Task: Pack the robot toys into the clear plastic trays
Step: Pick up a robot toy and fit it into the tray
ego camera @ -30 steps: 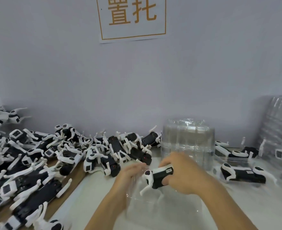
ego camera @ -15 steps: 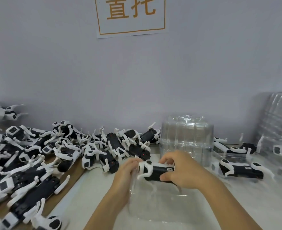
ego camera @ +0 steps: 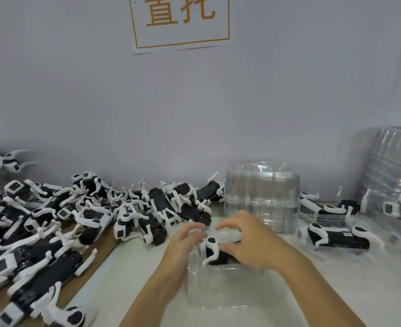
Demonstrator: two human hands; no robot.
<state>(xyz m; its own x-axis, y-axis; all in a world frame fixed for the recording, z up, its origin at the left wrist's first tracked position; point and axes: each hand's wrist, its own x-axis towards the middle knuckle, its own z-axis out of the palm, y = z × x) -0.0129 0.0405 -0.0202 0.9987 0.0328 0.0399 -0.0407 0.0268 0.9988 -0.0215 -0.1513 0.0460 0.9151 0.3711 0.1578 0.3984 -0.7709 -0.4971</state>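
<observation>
Now the black-and-white robot toy (ego camera: 214,252) has dropped from above into the clear plastic tray (ego camera: 223,286); right hand (ego camera: 249,241) pinches it loosely, left hand (ego camera: 185,241) spread steadying the tray; seating seems nearly done.

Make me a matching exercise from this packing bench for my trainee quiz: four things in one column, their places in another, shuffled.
Things:
1. loose robot toys
2. stack of clear trays
3. paper sign
4. toy under the right hand

Places:
A. on the wall
B. in the tray nearest the camera
C. heaped at left
D. upright behind the hands

Pairs: 1-C, 2-D, 3-A, 4-B
</observation>
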